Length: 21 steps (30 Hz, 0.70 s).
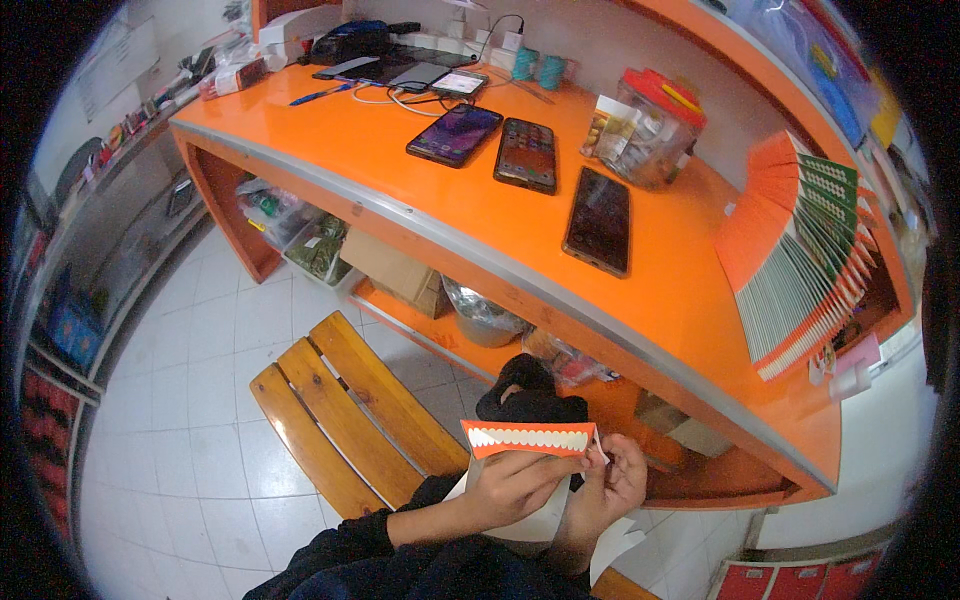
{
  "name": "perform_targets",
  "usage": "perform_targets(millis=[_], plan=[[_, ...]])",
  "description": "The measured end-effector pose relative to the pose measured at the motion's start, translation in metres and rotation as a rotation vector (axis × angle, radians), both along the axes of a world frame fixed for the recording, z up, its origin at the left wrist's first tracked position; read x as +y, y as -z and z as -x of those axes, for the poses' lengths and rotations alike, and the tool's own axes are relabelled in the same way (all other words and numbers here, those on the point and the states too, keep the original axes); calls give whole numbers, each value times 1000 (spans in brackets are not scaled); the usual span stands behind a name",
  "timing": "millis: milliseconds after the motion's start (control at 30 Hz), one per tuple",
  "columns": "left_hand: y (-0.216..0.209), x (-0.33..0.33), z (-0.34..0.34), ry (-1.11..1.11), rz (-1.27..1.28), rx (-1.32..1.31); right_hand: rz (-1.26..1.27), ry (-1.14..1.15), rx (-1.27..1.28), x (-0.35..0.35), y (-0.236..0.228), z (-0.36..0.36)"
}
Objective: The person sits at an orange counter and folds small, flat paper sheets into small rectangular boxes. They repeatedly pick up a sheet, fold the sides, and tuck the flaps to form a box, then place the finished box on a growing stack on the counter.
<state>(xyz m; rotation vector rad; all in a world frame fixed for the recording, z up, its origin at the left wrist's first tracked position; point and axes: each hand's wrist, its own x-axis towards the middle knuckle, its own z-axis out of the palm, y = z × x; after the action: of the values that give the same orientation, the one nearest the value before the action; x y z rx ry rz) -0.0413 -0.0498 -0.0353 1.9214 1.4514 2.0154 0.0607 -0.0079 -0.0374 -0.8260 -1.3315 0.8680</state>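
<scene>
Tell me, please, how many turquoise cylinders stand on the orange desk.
2: left cylinder and right cylinder, side by side near the back panel; others might be hidden.

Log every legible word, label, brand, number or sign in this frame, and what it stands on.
No text can be read.
Jar label: too blurred.
White-lit screen: too small.
Middle phone: icons, lettering too small.
Wall papers: too faint.
Orange strip in the hands: white scallops, no writing visible.
</scene>
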Motion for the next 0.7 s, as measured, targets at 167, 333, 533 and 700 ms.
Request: perform_targets(millis=[167, 333, 533, 700], plan=[[0, 1, 2, 39, 1, -13, -24, -44, 131, 2, -5, 3], [-9, 1, 5, 68, 22, -98, -84, -127, 132, 0, -7, 5], [-14, -3, 8, 95, 29, -186, -219, -175, -12, 6, 4, 0], [-18, -4, 9, 155, 43, -271, -353, -115, 146, -2, -11, 28]])
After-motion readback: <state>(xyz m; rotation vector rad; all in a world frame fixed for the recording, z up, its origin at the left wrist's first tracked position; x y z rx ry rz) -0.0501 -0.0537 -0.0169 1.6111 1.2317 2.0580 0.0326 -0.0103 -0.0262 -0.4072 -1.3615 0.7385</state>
